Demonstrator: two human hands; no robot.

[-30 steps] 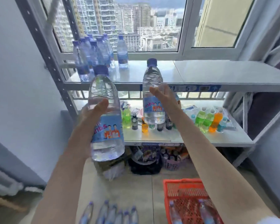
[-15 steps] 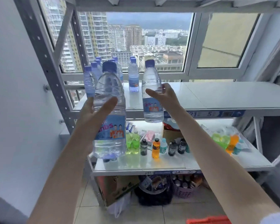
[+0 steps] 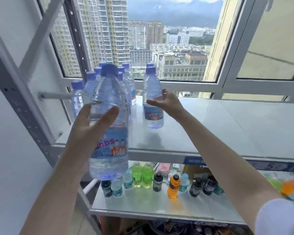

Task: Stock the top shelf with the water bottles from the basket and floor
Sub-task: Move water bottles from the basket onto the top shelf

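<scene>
My left hand grips a clear water bottle with a blue cap and blue label, upright in the air in front of the top shelf's left front edge. My right hand is wrapped around a second, identical bottle whose base is at the shelf surface, left of the middle. Several more water bottles stand grouped at the shelf's back left, partly hidden by the held bottle. The basket and the floor are out of view.
A grey perforated shelf upright rises at the left. The window frame runs right behind the top shelf. On the lower shelf stand small green, orange and dark drink bottles.
Both hands have risen with their bottles. The right-hand bottle has moved from in front of the shelf edge onto the top shelf. The view has tilted up, losing the basket.
</scene>
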